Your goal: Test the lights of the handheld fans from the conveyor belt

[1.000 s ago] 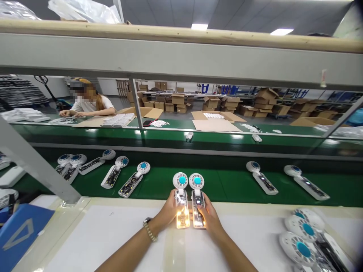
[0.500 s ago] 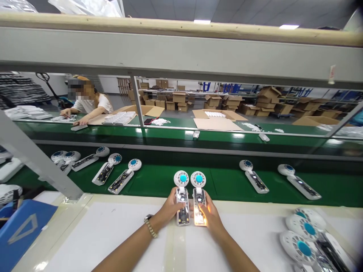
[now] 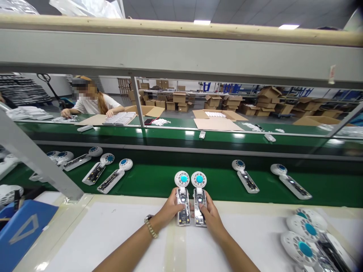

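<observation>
Two handheld fans, a left fan [image 3: 183, 197] and a right fan [image 3: 199, 196], are held upright side by side with a narrow gap between them, in front of the far edge of the white tabletop [image 3: 255, 230]. The left fan is clamped in the left hand [image 3: 171, 207], its outer side gripped and the thumb laid across its front; the right fan is gripped likewise by the right hand [image 3: 210, 211]. Each is formed of a round, slotted white head with a turquoise centre, joined to a flat, clear plastic body through which dark circuitry is seen. Similar fans are spread on the smooth green belt [image 3: 159, 179] beyond, to left and right, and a fan pile [image 3: 305, 248] is heaped at the near right. At the near left a blue bin [image 3: 42, 215] is placed, its contents not clearly shown. On the far side, rows of white pieces are contained in an open cardboard carton [image 3: 218, 125], and white parts are handled by a co-worker [image 3: 95, 105] at the far left.
</observation>
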The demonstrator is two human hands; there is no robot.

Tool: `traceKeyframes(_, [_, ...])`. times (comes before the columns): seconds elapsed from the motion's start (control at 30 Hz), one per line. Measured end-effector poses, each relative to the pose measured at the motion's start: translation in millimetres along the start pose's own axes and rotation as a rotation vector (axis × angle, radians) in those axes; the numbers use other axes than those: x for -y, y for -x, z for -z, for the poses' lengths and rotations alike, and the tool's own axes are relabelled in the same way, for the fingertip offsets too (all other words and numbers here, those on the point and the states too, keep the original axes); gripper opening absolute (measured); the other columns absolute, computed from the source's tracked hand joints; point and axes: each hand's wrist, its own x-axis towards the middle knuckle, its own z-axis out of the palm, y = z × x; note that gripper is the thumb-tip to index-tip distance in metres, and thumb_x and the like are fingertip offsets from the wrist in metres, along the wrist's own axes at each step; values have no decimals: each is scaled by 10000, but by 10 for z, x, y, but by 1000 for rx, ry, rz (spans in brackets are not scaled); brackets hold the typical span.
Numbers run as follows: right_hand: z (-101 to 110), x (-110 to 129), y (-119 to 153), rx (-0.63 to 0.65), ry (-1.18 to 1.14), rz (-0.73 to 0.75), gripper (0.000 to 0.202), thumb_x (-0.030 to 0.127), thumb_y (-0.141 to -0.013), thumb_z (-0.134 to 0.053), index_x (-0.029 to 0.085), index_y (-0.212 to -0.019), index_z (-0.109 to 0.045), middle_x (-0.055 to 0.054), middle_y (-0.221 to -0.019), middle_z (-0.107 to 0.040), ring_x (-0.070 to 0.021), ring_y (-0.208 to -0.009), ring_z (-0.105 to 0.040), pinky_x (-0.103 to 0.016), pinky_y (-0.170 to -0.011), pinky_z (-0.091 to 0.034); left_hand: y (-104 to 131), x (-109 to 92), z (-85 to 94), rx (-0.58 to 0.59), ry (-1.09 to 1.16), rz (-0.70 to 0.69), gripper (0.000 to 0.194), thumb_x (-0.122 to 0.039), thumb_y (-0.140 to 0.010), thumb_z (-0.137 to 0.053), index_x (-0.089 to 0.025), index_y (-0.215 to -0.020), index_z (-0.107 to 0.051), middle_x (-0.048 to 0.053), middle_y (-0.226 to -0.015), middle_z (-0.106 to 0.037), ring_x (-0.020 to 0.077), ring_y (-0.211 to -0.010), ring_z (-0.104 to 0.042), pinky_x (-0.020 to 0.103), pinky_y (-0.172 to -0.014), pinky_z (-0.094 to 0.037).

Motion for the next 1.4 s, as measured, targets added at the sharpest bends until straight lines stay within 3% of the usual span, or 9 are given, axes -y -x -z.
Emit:
traceKeyframes(0.13, [30,-48,-20,31,-17,-10,765,429,-693,-655,246,-1319,-254,-99,-1225,-529,-218,-739,-635,-334,-581,-527,0,-22,-16,-9,-11,0,537,-151,-635,-693,-214,-1063,-374,49,-997,-515,214,-847,-597,385,-751,-473])
traceKeyframes(0.37, [73,-129,-35,64,45,88,733,424,-701,-634,240,-1318,-283,-104,-1288,-473,-277,-1049,-544,-384,-753,-515,14,-57,-25,53,13,-29,542,-137,-658,-685,-203,-1097,-374,52,-982,-536,206,-861,-588,372,-769,-463])
traceKeyframes(0.6, [101,-111,-28,95,102,110,747,388,-703,-633,252,-1342,-272,-104,-1162,-572,-294,-1042,-548,-457,-812,-483,27,-68,-17,39,-16,-38,548,-131,-652,-694,-189,-1101,-385,61,-997,-542,210,-897,-575,365,-801,-444])
traceKeyframes(0.93, [81,-152,-34,77,93,138,736,438,-711,-619,226,-1324,-269,-121,-1275,-481,-293,-1087,-519,-425,-834,-474,30,-73,-26,37,14,-30,577,-155,-634,-715,-198,-1098,-376,57,-991,-549,209,-878,-584,365,-787,-447])
traceKeyframes(1.4, [27,-100,-7,58,2,105,721,395,-679,-662,239,-1279,-295,-116,-1226,-504,-298,-1043,-539,-445,-809,-474,48,-123,-51,44,35,-8,561,-147,-625,-720,-205,-1078,-394,75,-1032,-547,228,-882,-595,390,-783,-460])
